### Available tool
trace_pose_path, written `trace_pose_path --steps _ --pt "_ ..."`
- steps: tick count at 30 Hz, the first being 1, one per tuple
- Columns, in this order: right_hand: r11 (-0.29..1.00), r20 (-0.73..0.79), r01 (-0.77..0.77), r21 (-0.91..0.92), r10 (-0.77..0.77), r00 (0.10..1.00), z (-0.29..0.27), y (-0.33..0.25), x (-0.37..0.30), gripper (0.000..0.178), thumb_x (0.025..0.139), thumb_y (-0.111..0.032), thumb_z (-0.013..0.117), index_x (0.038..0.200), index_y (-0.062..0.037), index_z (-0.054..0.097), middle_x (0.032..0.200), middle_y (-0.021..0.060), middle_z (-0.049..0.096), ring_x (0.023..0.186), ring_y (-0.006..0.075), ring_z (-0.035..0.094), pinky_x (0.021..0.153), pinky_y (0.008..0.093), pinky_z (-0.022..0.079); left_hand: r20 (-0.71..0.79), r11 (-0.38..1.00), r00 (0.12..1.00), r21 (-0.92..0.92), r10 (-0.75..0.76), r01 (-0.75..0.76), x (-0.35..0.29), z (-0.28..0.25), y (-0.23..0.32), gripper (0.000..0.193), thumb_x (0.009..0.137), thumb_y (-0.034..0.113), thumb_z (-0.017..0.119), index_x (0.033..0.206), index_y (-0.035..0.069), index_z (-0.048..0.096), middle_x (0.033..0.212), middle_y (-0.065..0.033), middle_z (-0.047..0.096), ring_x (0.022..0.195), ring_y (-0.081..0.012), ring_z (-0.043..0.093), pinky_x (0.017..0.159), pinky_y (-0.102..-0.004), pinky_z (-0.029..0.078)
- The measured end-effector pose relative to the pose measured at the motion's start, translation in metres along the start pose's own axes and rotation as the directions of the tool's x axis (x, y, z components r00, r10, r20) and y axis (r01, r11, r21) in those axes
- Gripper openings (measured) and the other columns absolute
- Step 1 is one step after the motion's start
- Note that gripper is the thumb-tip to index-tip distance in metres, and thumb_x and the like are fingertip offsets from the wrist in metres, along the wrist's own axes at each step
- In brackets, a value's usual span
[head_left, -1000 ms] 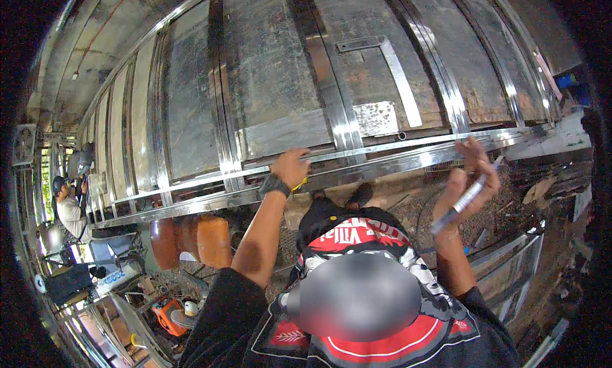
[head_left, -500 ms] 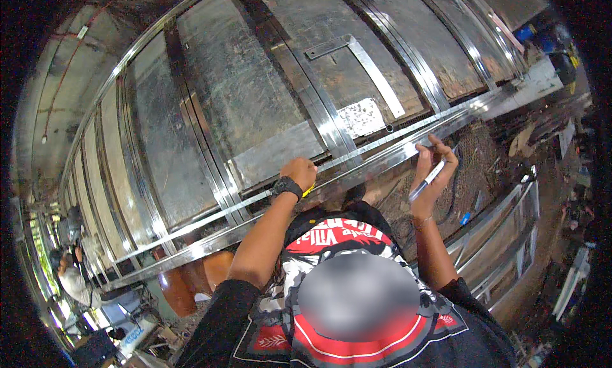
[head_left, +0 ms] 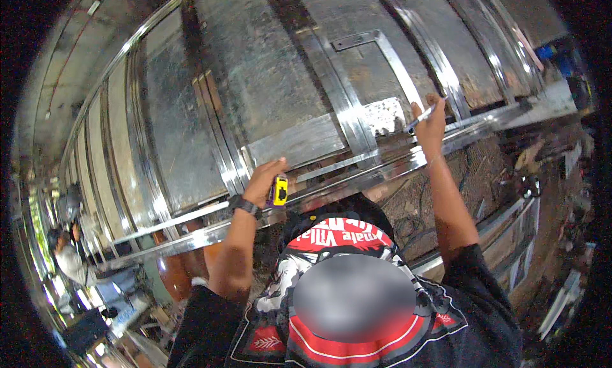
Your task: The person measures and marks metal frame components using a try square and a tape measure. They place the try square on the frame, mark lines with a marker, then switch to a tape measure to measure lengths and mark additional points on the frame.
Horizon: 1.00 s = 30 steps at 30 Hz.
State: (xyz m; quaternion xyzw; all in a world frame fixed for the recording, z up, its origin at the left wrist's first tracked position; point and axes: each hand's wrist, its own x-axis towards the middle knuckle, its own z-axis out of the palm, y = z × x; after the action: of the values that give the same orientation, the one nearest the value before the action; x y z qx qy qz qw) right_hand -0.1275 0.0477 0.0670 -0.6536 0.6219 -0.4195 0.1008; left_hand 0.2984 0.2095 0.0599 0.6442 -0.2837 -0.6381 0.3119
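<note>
My left hand [head_left: 259,182] is wrapped round a yellow and black tape measure [head_left: 280,191] at the near edge of a large metal frame [head_left: 352,110]. Whether its blade is drawn out, I cannot tell. In my right hand [head_left: 432,127] is a slim white marker pen [head_left: 419,119] with a dark end. That hand is over the frame, close to the lower end of a steel square [head_left: 396,67] lying on the dark panels. Beside the pen is a small whitish, speckled plate [head_left: 382,116].
Metal ribs [head_left: 220,135] cross the long panelled frame. A grey strip of sheet [head_left: 296,143] lies between two ribs. Another metal frame [head_left: 491,243] stands at lower right. At far left a person [head_left: 67,256] is near cluttered gear.
My left hand has shifted left, and the tape measure now shows fully in it. My right hand has reached forward with the pen, from the near side to the square's end.
</note>
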Motion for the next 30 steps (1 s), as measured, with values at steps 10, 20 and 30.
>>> trace_pose_path --steps 10,20,30 --pt "0.964 0.227 0.069 -0.255 -0.009 0.974 0.083 0.119 0.039 0.041 0.087 -0.022 0.081 0.116 -0.0046 0.058 0.106 0.0226 0.069 0.102 0.0453 0.066 0.085 0.0545 0.049 0.019 0.837 0.984 -0.524 -0.177 0.16 -0.117 0.034 -0.048 0.034 0.094 0.019 0.074 0.125 0.008 0.063 0.1 -0.005 0.071 0.085 -0.0156 0.07 0.06 -0.0339 0.059" --pt "0.958 0.258 0.092 -0.272 -0.019 0.966 0.075 0.128 0.053 0.038 0.087 -0.023 0.081 0.114 -0.0046 0.061 0.1 0.0229 0.068 0.097 0.0452 0.065 0.081 0.0541 0.049 -0.265 0.989 0.959 -0.075 0.102 -0.126 -0.118 0.088 -0.057 0.03 0.09 0.018 0.079 0.114 0.005 0.066 0.101 -0.0026 0.067 0.091 -0.012 0.063 0.08 -0.0284 0.052" --pt "0.812 0.705 -0.347 0.47 -0.109 0.701 0.002 -0.091 -0.074 0.016 0.095 -0.006 0.072 0.105 -0.0063 0.058 0.102 0.0101 0.066 0.091 0.0171 0.063 0.083 0.0346 0.052 -0.127 0.903 0.944 0.354 0.305 -0.245 -0.083 0.106 -0.02 0.056 0.083 0.028 0.083 0.122 0.007 0.05 0.095 -0.0122 0.065 0.085 -0.0235 0.066 0.078 -0.0381 0.053"
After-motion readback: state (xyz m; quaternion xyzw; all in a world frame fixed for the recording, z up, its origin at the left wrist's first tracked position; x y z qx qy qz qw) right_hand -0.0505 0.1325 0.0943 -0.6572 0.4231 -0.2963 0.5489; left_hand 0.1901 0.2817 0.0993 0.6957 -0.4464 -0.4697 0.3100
